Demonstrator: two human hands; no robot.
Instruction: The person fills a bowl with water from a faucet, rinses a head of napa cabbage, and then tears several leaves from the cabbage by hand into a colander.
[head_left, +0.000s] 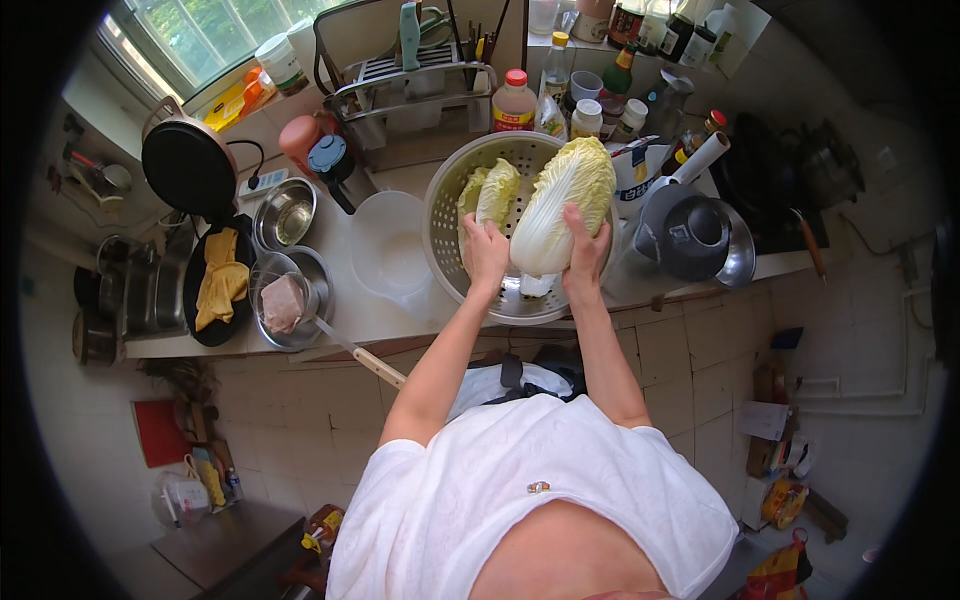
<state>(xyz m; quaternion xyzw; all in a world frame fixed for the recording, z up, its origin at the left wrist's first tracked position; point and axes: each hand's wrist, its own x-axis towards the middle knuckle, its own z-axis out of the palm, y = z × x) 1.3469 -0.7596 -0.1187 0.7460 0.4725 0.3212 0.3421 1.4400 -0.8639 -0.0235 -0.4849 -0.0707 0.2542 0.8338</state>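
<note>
A wide metal colander with round holes stands on the counter before me. My right hand grips a large napa cabbage near its white base, above the colander's right half. My left hand holds cabbage leaves, yellow-green and curled, over the colander's left half. Another pale piece of cabbage lies under the big one, at the near side of the colander. How far the leaves rest on the colander's bottom is partly hidden by my left hand.
Left of the colander are a translucent white bowl, metal bowls, a strainer with raw meat and a black pan holding a yellow cloth. Bottles and a knife rack stand behind. A dark-lidded pitcher is at right.
</note>
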